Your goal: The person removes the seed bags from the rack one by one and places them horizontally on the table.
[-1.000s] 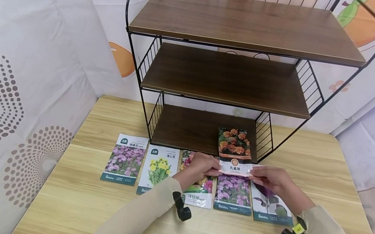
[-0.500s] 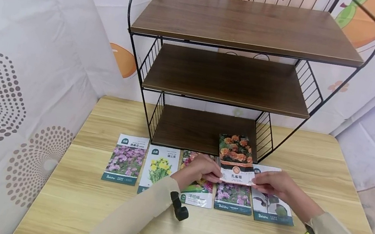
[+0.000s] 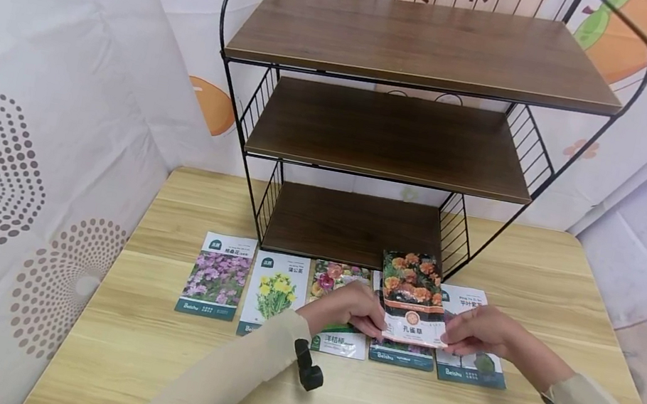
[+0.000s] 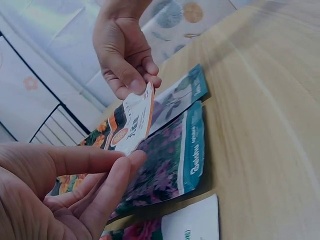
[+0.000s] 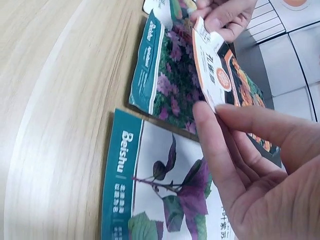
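A seed packet with orange marigolds is held level between both hands, over a purple-flower seed packet. My left hand pinches its near left corner between thumb and fingers. At the near right corner my right hand pinches it the same way. In the left wrist view the marigold packet tilts above the purple-flower packet. The right wrist view shows the purple-leaf seed packet flat on the table below my right hand.
Left of the hands lie a rose-picture packet, a yellow-flower packet and another purple-flower packet in a row on the wooden table. Behind them stands a black-framed shelf rack with three brown boards.
Both hands have drawn the marigold packet towards the person, off the bottom shelf's front area and over the packet row. The other packets have stayed in place.
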Demonstrator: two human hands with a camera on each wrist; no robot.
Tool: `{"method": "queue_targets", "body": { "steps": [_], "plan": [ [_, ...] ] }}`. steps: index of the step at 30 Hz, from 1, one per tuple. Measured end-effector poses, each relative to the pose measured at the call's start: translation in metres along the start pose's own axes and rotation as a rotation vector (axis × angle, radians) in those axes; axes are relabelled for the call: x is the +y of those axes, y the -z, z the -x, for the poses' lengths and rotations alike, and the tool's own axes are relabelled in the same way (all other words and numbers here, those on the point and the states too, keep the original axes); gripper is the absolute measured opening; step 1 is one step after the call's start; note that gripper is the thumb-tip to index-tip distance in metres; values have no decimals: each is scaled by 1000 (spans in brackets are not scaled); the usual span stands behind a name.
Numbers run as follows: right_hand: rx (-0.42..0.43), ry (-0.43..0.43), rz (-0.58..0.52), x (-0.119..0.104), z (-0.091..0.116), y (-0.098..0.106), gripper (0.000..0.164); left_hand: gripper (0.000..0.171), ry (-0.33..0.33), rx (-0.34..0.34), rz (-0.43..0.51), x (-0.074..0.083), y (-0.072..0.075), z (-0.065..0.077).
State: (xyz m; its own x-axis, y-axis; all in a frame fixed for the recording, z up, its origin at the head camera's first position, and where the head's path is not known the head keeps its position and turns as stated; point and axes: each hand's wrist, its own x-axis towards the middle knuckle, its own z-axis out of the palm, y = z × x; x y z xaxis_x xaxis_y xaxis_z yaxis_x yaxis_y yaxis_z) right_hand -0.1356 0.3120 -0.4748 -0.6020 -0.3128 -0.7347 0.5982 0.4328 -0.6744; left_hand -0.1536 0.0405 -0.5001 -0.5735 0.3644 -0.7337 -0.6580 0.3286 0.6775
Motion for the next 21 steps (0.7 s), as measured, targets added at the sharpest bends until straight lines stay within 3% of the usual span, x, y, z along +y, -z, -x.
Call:
{"method": "queue_targets", "body": {
  "steps": [4, 7, 13, 21],
  "plan": [
    [-82, 5, 46, 4, 5, 2, 1, 13, 10, -56, -49, -3, -6, 2],
    [-116, 2, 71, 7, 8, 3, 4, 14, 27, -84, -52, -5, -10, 3],
    [-147, -7, 106, 15, 10, 7, 6, 14, 52, -102, -32, -7, -20, 4],
    [-188, 20, 131, 26, 14, 16, 10, 15, 31, -109, -32, -10, -34, 4]
  ]
}}
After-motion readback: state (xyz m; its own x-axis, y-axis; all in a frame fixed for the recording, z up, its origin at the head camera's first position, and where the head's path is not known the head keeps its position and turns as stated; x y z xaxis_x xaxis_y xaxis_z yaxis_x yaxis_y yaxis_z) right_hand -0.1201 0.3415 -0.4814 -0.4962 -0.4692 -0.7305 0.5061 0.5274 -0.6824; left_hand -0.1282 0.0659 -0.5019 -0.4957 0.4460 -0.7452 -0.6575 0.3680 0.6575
